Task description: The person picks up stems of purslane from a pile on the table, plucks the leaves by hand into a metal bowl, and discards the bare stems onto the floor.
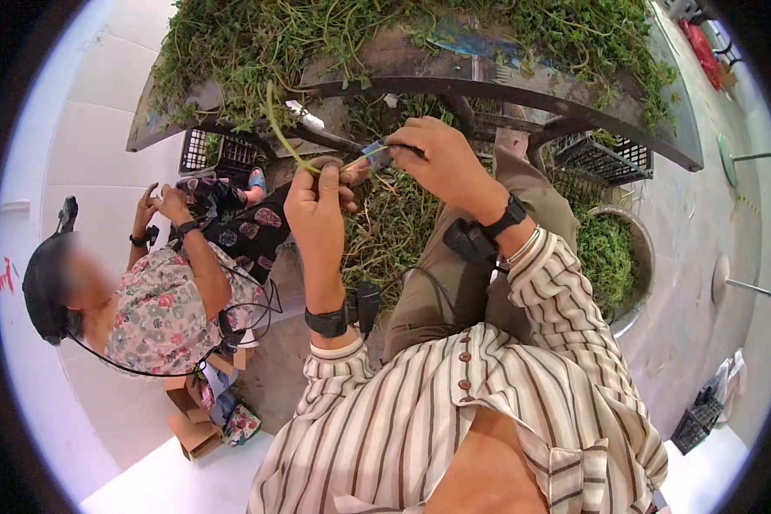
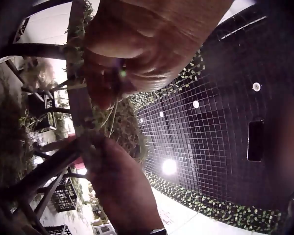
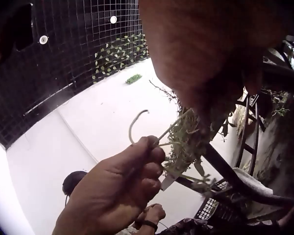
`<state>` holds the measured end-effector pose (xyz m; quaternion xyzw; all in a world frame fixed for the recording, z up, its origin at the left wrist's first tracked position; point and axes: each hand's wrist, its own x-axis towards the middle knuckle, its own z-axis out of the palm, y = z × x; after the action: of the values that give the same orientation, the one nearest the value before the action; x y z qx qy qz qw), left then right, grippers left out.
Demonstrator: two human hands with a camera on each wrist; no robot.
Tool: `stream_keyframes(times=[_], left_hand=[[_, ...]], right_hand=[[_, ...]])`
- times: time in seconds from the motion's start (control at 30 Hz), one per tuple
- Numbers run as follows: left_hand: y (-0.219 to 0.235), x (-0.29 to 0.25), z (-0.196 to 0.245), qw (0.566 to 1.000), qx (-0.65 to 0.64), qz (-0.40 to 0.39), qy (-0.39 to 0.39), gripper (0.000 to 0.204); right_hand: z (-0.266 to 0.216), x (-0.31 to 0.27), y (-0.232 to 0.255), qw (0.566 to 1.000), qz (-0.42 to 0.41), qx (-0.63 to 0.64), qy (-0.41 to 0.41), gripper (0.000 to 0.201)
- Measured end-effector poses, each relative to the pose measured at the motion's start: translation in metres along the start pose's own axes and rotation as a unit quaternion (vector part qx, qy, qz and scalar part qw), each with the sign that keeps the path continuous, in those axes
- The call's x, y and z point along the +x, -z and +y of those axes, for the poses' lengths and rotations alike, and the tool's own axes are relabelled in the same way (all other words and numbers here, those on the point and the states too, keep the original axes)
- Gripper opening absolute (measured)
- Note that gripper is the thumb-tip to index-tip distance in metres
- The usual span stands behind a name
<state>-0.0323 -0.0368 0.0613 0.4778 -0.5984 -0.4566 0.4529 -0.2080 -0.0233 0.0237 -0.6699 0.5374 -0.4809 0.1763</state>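
Head view shows me left hand (image 1: 317,227) and right hand (image 1: 445,163), fingers curled, pinching a stem (image 1: 277,128) by the table's (image 1: 488,90) near edge, seemingly light, bendy, snappable, best held softly mid-length.

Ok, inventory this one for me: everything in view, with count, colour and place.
Long stem: one, pale green, left hand
Leafy plant heap: one, green, on table
Wooden table: one, dark grey-brown, ahead
Loose plants: uncountable, green, below table
Plastic lattice crates: at least three, black, beneath table and lower right
Round basin: one, grey, right, holding greens
Cardboard boxes: at least two, brown, lower left
Seated person: one, floral top, black cap, left
Ceiling grid: one, black, overhead
Leafy garlands: at least two, green, along ceiling
Wrist cameras: two, black, wrists
Left hand: one, pinching stem
Right hand: one, fingers curled, beside left
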Motion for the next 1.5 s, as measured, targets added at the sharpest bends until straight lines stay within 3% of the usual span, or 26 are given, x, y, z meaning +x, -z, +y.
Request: stream_keyframes(times=[0.33, 0.4, 0.43, 0.5, 0.53, 0.63, 0.7, 0.87, 0.93, 1.1, 1.27, 1.33, 1.47, 1.5], left_hand=[[-0.008, -0.012, 0.010, 0.999, -0.021, 0.033, 0.010, 0.022], [-0.010, -0.013, 0.009, 0.998, -0.050, 0.036, -0.005, 0.023], [-0.006, -0.012, 0.011, 0.998, -0.049, 0.037, -0.007, 0.023], [0.006, -0.008, 0.016, 0.985, -0.125, 0.120, 0.022, 0.023], [0.012, -0.006, 0.015, 0.985, -0.123, 0.122, 0.022, 0.023], [0.022, -0.001, 0.012, 0.960, -0.250, 0.122, 0.022, 0.020], [0.019, -0.002, 0.012, 0.949, -0.292, 0.116, 0.035, 0.019], [0.013, 0.000, 0.012, 0.931, -0.355, 0.083, 0.035, 0.019], [0.014, 0.001, 0.012, 0.930, -0.358, 0.080, 0.037, 0.020], [0.007, 0.001, 0.012, 0.928, -0.361, 0.080, 0.036, 0.021], [-0.004, -0.006, 0.012, 0.969, -0.235, 0.068, 0.034, 0.022], [-0.008, -0.009, 0.011, 0.973, -0.220, 0.070, 0.030, 0.022], [-0.015, -0.013, 0.012, 0.984, -0.158, 0.074, 0.015, 0.022], [-0.017, -0.015, 0.013, 0.989, -0.126, 0.078, 0.009, 0.022]], right_hand=[[0.002, -0.003, 0.009, 0.999, 0.005, -0.029, -0.022, 0.012], [0.004, -0.002, 0.006, 0.984, 0.049, 0.143, -0.095, 0.013], [0.007, -0.001, 0.010, 0.984, 0.049, 0.144, -0.092, 0.013], [0.009, 0.002, 0.028, 0.903, 0.092, 0.318, -0.274, 0.016], [0.004, 0.006, 0.034, 0.866, 0.113, 0.383, -0.302, 0.017], [-0.007, 0.007, 0.033, 0.830, 0.105, 0.464, -0.291, 0.016], [-0.002, 0.005, 0.020, 0.809, 0.008, 0.513, -0.287, 0.017], [-0.012, 0.003, 0.008, 0.824, -0.082, 0.476, -0.296, 0.018], [-0.020, 0.003, 0.009, 0.885, -0.082, 0.399, -0.225, 0.021], [-0.027, 0.001, 0.010, 0.872, -0.124, 0.401, -0.252, 0.022], [-0.028, -0.003, 0.000, 0.830, -0.166, 0.467, -0.257, 0.018], [-0.032, -0.003, 0.002, 0.860, -0.160, 0.425, -0.232, 0.016], [-0.027, -0.007, -0.002, 0.873, -0.120, 0.412, -0.232, 0.016], [-0.023, -0.009, -0.006, 0.927, -0.089, 0.326, -0.164, 0.015]])
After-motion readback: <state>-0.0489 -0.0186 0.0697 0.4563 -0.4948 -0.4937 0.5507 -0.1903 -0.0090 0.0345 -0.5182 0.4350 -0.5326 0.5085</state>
